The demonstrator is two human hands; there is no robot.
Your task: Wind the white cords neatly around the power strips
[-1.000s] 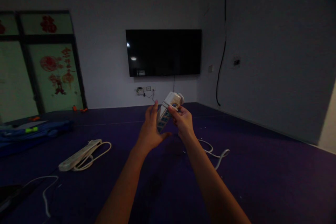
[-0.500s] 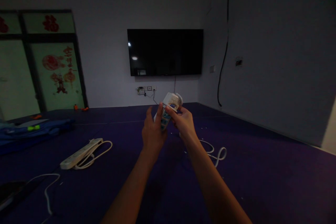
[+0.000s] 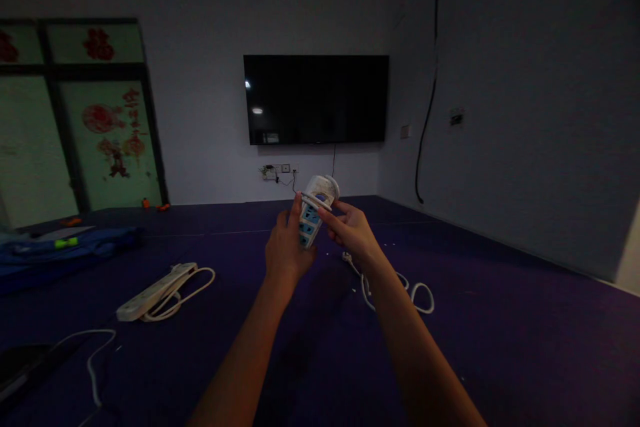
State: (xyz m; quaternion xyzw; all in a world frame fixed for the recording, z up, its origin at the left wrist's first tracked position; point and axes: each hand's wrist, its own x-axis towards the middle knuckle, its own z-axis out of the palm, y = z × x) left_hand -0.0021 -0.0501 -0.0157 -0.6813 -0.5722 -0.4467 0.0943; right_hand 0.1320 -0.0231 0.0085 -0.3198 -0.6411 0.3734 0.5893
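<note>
A white power strip (image 3: 309, 220) with blue socket faces is held up in front of me, tilted, its far end pointing up and away. My left hand (image 3: 285, 250) is closed around its lower left side. A white power cord (image 3: 316, 201) crosses over the strip and loops round its upper end. My right hand (image 3: 354, 232) pinches this cord at the strip's right edge, thumb on the near side. Beyond and beneath my right forearm, a loose length of white cord with a plug (image 3: 347, 257) lies on the purple floor covering (image 3: 330, 347).
Another white power strip (image 3: 157, 292) with its cord bundled lies on the left. A dark object (image 3: 23, 367) with a white cable is at lower left, blue fabric (image 3: 75, 247) behind it. A television (image 3: 317, 100) hangs on the far wall; a black cable (image 3: 425, 127) dangles at right.
Both hands and the power strip have shifted slightly left. The strip's sockets face me more, and the cord now lies across its face. More of the loose cord and its plug shows.
</note>
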